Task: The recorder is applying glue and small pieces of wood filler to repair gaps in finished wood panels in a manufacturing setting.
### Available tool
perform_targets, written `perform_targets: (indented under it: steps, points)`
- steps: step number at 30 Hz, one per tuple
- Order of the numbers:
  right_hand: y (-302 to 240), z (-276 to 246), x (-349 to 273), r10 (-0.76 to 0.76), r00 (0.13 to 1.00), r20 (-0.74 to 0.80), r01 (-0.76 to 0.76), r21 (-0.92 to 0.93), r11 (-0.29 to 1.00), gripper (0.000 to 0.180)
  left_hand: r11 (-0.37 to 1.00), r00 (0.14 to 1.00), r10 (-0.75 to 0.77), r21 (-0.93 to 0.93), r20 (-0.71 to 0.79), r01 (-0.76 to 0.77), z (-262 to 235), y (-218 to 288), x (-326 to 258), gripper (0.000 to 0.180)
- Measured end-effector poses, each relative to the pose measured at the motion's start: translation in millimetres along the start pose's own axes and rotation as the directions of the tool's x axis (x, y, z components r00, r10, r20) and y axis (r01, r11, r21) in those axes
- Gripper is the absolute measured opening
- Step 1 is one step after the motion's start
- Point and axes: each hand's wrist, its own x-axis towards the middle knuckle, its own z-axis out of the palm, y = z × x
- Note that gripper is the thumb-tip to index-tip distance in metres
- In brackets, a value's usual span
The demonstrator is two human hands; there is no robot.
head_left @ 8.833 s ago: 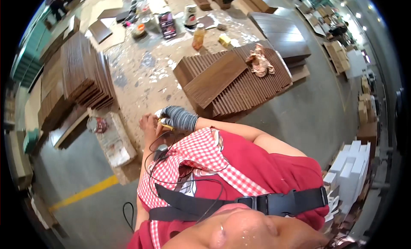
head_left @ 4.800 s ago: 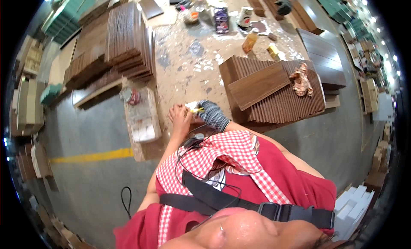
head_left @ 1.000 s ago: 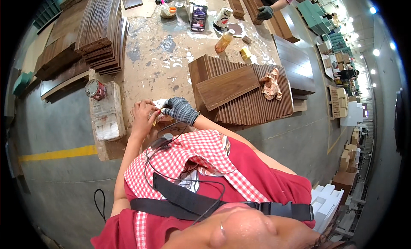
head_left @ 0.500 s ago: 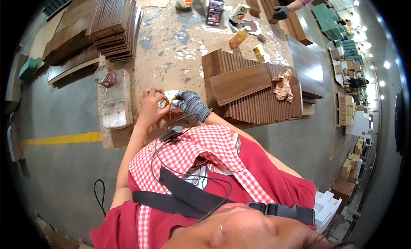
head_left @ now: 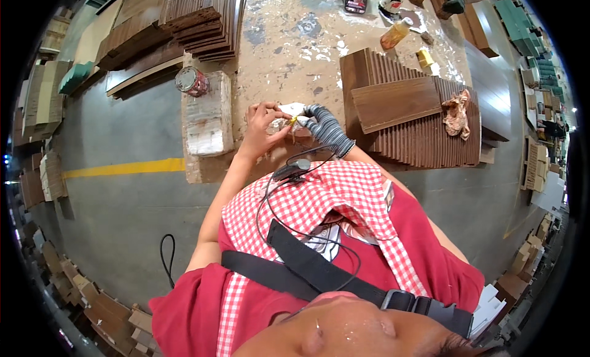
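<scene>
Close in front of me, my two hands meet near the bench's front edge. My bare left hand [head_left: 263, 131] has its fingers bent, with thumb and forefinger pinching at a small yellow strip [head_left: 294, 120]. From the other side, my right hand [head_left: 327, 128], in a grey striped glove with white at the fingertips, closes on that same strip. Under and behind the fingers lies a crumpled white thing [head_left: 290, 108], perhaps plastic or cloth; my hands partly cover it, so its kind is unclear.
A stained workbench [head_left: 283, 68] carries stacked brown boards [head_left: 424, 136] at right, with a crumpled cloth [head_left: 456, 114] on top. At left stand a tin can [head_left: 192, 82], a whitish block [head_left: 208, 117] and more boards [head_left: 190, 13]. Beyond are a bottle [head_left: 395, 33] and a co-worker's gloved hand [head_left: 453, 3].
The view has shifted, so the bench and my hands appear farther right and higher. My fingers stay together at the yellow strip, with the left fingers slightly shifted around it.
</scene>
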Motion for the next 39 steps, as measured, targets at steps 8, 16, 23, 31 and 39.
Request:
perform_targets:
  steps: [8,16,23,31,39]
  points:
    - [-3,3,2,-0.142,0.989,-0.039,0.141,-0.040,0.989,0.021,0.995,0.995,0.042,0.096,-0.091,-0.034,1,6,2,0.020]
    - [16,19,0,0.053,0.998,-0.029,-0.043,0.278,0.960,0.027,0.997,0.987,0.070,-0.017,-0.142,-0.073,10,1,1,0.018]
    - [6,-6,16,0.134,0.972,0.194,-0.141,0.020,0.990,0.035,0.934,0.901,0.353,0.041,-0.253,-0.354,16,-2,14,0.018]
    - [8,3,10,-0.006,1.000,-0.004,0.007,0.160,0.987,0.022,0.999,0.997,0.024,0.047,-0.071,-0.021,4,4,-4,0.024]
    - [-4,22,-12,-0.337,0.883,-0.326,0.345,-0.036,0.938,0.020,0.996,0.994,-0.012,0.082,-0.107,0.021,-2,6,-13,0.022]
